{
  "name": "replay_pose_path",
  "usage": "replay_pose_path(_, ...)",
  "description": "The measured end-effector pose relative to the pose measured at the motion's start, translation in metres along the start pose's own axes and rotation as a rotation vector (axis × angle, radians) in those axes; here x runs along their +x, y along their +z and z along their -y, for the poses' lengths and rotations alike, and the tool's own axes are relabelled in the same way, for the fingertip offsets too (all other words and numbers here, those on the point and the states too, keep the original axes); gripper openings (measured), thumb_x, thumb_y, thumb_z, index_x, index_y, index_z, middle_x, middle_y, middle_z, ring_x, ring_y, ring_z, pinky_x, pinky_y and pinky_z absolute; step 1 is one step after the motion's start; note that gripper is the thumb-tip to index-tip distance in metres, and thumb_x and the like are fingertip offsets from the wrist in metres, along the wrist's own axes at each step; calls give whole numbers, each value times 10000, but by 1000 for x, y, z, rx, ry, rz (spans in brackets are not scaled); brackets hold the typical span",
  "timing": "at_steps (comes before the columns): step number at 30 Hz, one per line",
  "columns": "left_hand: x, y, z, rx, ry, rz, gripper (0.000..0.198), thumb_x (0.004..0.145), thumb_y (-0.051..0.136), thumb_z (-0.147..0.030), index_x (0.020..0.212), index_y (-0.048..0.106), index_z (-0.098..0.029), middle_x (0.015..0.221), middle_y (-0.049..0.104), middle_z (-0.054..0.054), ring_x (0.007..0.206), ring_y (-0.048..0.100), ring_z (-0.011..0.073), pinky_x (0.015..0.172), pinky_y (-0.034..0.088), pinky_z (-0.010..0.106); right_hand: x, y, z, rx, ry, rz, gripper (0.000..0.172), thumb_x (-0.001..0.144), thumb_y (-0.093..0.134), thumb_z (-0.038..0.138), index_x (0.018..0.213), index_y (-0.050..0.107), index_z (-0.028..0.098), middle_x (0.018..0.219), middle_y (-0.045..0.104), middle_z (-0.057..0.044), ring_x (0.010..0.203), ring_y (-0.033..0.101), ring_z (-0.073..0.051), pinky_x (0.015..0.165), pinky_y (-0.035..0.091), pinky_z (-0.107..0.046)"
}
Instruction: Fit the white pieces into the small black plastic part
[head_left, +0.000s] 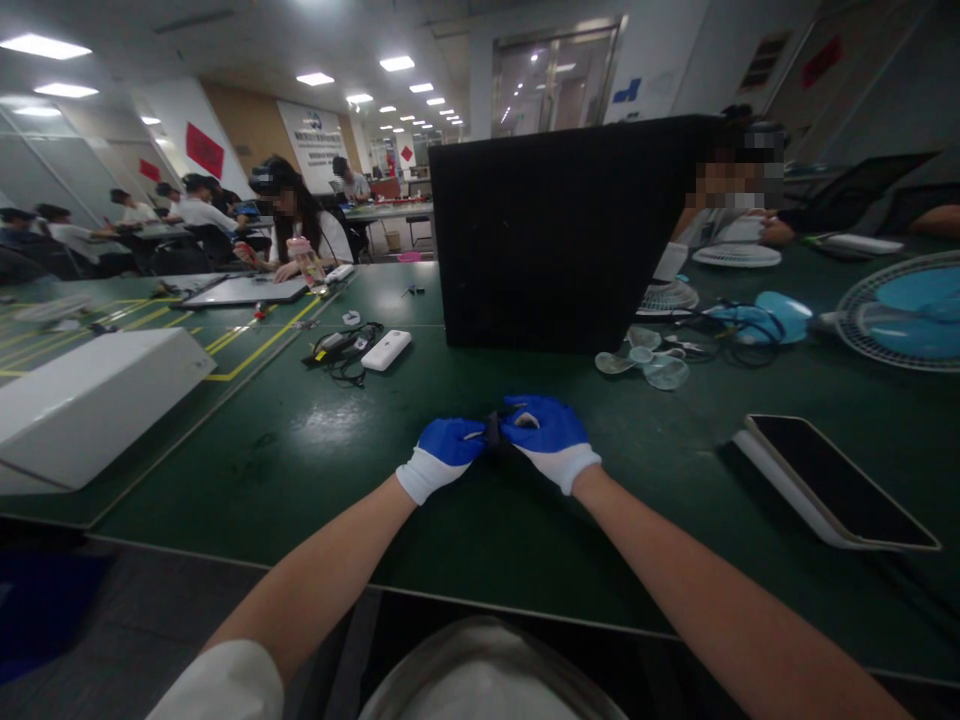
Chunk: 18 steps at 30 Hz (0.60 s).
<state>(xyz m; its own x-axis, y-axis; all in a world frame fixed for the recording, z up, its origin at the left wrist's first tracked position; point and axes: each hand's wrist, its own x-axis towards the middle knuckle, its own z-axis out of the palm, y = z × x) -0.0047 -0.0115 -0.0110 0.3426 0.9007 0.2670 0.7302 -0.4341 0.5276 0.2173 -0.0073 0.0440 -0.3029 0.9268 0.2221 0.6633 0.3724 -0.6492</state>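
Both my hands wear blue and white gloves and meet over the dark green table (315,470), in front of a black upright panel (562,235). My left hand (444,446) and my right hand (546,428) have their fingers pinched together on a small dark part (493,430) held between them. The part is too small and dark to name. A clear fan blade (646,362) lies beyond my right hand.
A phone (836,478) lies on a white slab at the right. A white power bank (386,350) and black cables (341,350) lie at the left, a white box (90,400) farther left. Blue fan parts (904,310) lie at the right. Other people sit at tables behind.
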Motion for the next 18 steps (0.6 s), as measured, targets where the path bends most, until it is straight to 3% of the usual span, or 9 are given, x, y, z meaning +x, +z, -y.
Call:
replay_pose_path(2, 0, 0, 1, -21, 6, -9, 260, 954, 544, -269, 1016, 795, -238, 973, 797, 30, 925, 724, 194, 913, 534, 311, 3, -2, -2, -34, -20, -6, 268, 845, 679, 448, 908, 774, 206, 1397, 641, -89, 1314, 566, -330, 1143, 397, -551)
replay_pose_path(5, 0, -2, -1, -27, -1, -3, 260, 949, 544, -261, 1003, 797, -239, 962, 798, 32, 916, 727, 198, 896, 536, 308, 7, -4, -8, -66, -45, 34, 557, 786, 743, 479, 1275, 691, 217, 1504, 551, -101, 1390, 495, -345, 1171, 358, -568)
replay_pose_path(7, -1, -5, -5, -27, 4, 18, 255, 938, 551, -245, 996, 799, -238, 963, 799, 32, 913, 728, 200, 890, 535, 305, 10, -3, -13, -82, -52, 65, 672, 774, 752, 478, 1382, 624, 221, 1535, 517, -109, 1418, 463, -348, 1184, 345, -563)
replay_pose_path(13, -3, -4, -8, -91, 23, 68, 261, 946, 548, -272, 1007, 798, -227, 989, 799, 24, 906, 728, 192, 877, 533, 290, 10, -1, -14, -162, -72, 30, 552, 837, 683, 436, 1332, 667, 191, 1488, 568, -110, 1393, 495, -336, 1179, 369, -540)
replay_pose_path(16, -1, -3, -5, -125, 1, 59, 272, 962, 543, -319, 1004, 796, -227, 966, 798, 16, 896, 725, 187, 863, 529, 284, 11, -12, -16, -148, -69, 17, 453, 909, 594, 444, 1289, 689, 217, 1449, 607, -80, 1358, 536, -306, 1159, 410, -510)
replay_pose_path(18, 0, -3, -4, -123, -29, 57, 273, 963, 552, -347, 994, 795, -227, 959, 797, 15, 890, 723, 187, 853, 530, 282, 15, -24, -22, -188, -39, -84, 413, 953, 524, 375, 1303, 674, 215, 1430, 621, -84, 1341, 554, -290, 1157, 420, -480)
